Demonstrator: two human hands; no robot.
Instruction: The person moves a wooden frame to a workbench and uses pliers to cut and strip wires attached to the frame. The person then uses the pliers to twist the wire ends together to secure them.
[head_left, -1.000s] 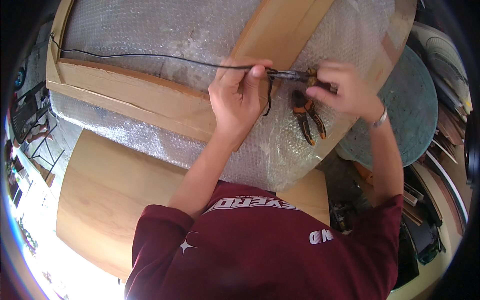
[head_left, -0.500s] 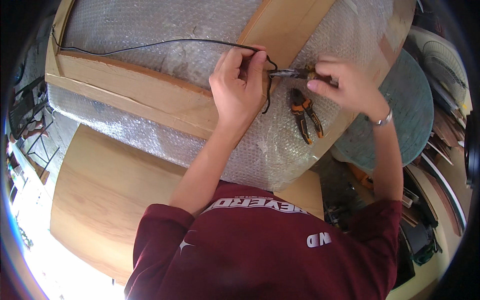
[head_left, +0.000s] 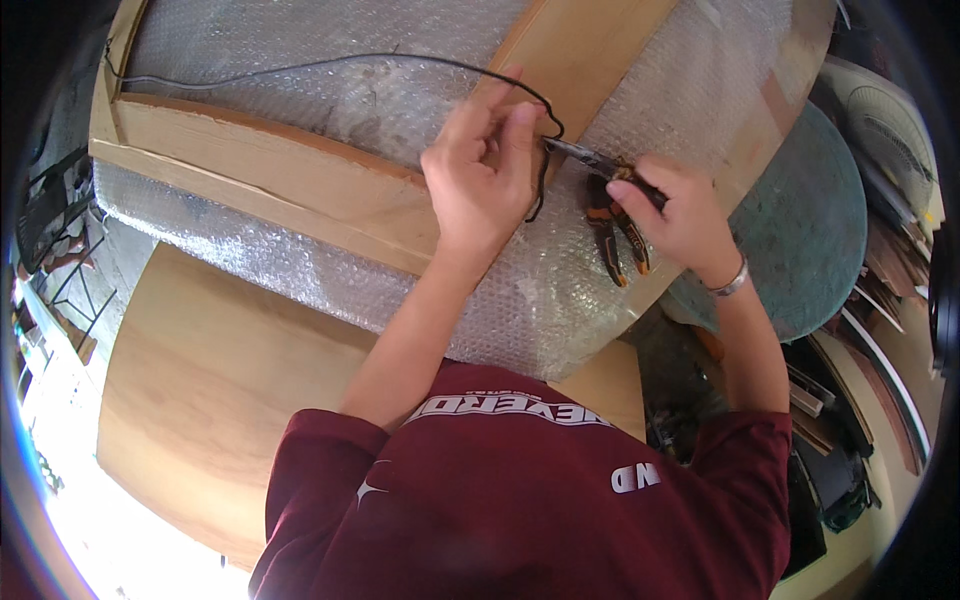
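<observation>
A long black wire point(head_left: 380, 56) arcs across the bubble wrap to a kinked end. My left hand point(head_left: 480, 165) is beside that kinked part, its thumb and index finger apart and slightly blurred. The index fingertip is by the wire; whether it touches cannot be seen for sure. In my right hand point(head_left: 685, 205) is a pair of long-nosed pliers point(head_left: 590, 157), its jaw tips at the wire's bend. Whether the jaws pinch the wire is too small to tell. Orange-and-black cutting pliers point(head_left: 615, 235) lie on the bubble wrap just below my right hand.
A wooden frame point(head_left: 270, 180) with a crossing board point(head_left: 590, 60) rests on the bubble wrap point(head_left: 540, 310). A curved wooden panel point(head_left: 220, 390) is at lower left. To the right are a round greenish top point(head_left: 805, 230), a fan point(head_left: 885, 130) and stacked boards.
My left fingers have loosened from the wire, which now arcs higher. My right hand has moved down and slightly left, tilting the long-nosed pliers. The cutting pliers are almost unmoved.
</observation>
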